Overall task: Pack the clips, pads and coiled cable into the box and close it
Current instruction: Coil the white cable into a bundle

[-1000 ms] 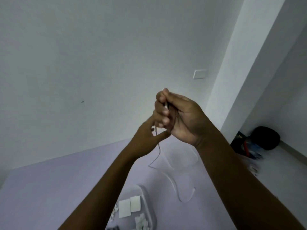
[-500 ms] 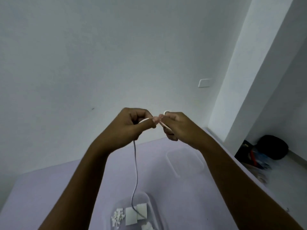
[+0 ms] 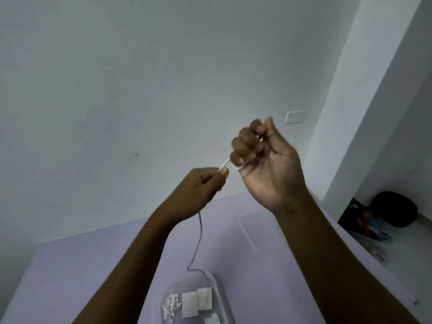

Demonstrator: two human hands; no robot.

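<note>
Pinched thin white cable (image 3: 199,232) with left hand (image 3: 198,190) thumb and forefinger; curled right hand (image 3: 266,164) fingers round its upper end. Needed small, even loops over clear plastic box (image 3: 219,291).

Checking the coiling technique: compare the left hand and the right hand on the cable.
The left hand pinches the cable under its thumb tip; the right hand curls all its fingers round it. The left hand is lower, its back toward the camera; the right hand is higher, palm toward the camera. The loose length hangs from the left hand, not the right hand. Both hold the same cable.
</note>
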